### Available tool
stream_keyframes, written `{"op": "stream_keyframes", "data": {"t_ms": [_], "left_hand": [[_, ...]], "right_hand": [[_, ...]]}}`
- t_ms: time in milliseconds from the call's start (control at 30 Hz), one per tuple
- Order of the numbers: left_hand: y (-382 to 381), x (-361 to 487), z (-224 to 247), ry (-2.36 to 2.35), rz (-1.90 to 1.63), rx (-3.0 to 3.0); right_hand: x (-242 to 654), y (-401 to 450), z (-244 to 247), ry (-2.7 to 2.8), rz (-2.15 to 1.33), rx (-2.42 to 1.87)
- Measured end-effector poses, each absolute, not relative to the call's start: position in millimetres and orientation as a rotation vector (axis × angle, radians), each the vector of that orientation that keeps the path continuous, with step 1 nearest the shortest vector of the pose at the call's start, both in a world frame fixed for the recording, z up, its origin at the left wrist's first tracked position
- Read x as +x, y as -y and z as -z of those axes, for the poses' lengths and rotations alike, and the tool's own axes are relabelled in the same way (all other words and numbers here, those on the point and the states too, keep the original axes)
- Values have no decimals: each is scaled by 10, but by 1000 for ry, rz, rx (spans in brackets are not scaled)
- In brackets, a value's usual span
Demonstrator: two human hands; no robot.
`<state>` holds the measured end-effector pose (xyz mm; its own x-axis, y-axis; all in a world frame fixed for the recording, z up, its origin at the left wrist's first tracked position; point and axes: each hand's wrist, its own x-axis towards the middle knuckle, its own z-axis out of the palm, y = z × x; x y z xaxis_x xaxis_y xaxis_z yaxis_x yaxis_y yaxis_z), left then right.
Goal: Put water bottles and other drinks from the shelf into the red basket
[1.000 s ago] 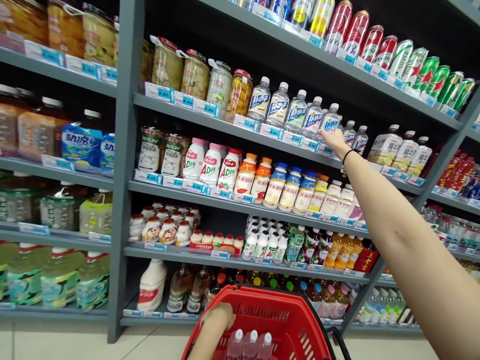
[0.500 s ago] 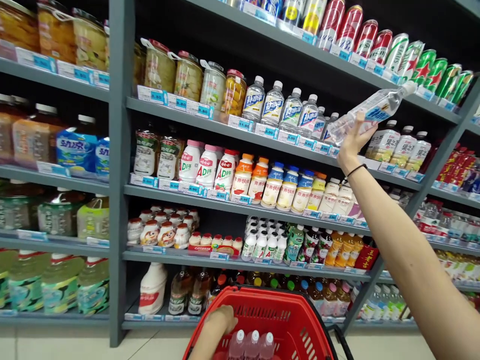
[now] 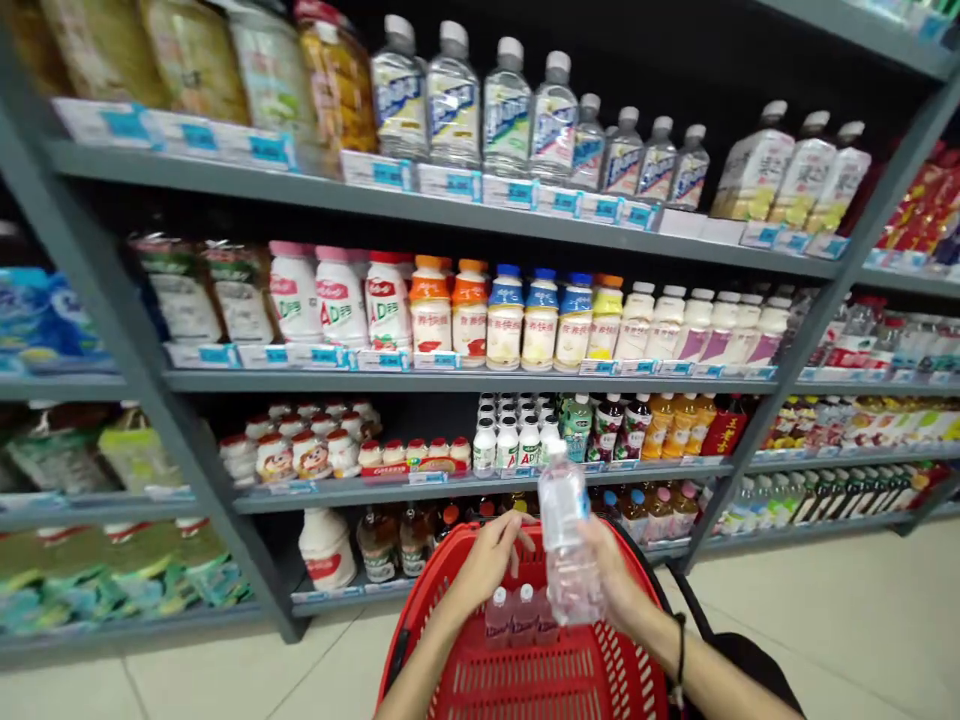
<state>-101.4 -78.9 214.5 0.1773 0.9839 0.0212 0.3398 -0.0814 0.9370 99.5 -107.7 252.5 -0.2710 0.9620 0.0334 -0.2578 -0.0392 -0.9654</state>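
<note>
My right hand (image 3: 611,570) is wrapped round a clear plastic drink bottle (image 3: 564,520) with a white cap and a partly blue label. It holds the bottle nearly upright, cap up, over the red shopping basket (image 3: 424,610); the bottle is slightly blurred. Left of it, my left hand (image 3: 491,560) hovers above the basket with its fingers loosely bent and apart, with nothing seen in them. Inside the basket, several small white-capped bottles (image 3: 523,622) with pinkish contents stand side by side against the far wall.
Grey shelves (image 3: 480,380) full of drinks rise in front. Similar clear bottles (image 3: 508,110) line an upper shelf beside glass jars (image 3: 337,80). Milk drinks (image 3: 540,320) fill the shelf below. A black basket handle (image 3: 686,600) sticks out at the right, over the tiled floor (image 3: 300,660).
My right hand has brought the clear bottle down from upper-shelf height to over the basket and turned it more upright. My left hand has moved up and right. The view has tilted and come closer.
</note>
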Motion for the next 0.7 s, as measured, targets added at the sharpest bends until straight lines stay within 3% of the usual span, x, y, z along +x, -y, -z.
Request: {"op": "stream_keyframes", "data": {"t_ms": [100,233,467,700], "left_hand": [[792,-968,-2002,-1415,-774,1528],[886,-911,-1942,-1439,-686,1643],[856,-867,-2090,-1385,-895,1538],[720,-793,-2067,-1328,-1376,1104]], "right_hand": [[932,1112,-1819,1240,-1397,-982],[924,1202,-1355,1380,-1373,-1044],[939,1151,-1576,1211,-1595,-918],[1044,1037,-1781,784,-2204,-746]]}}
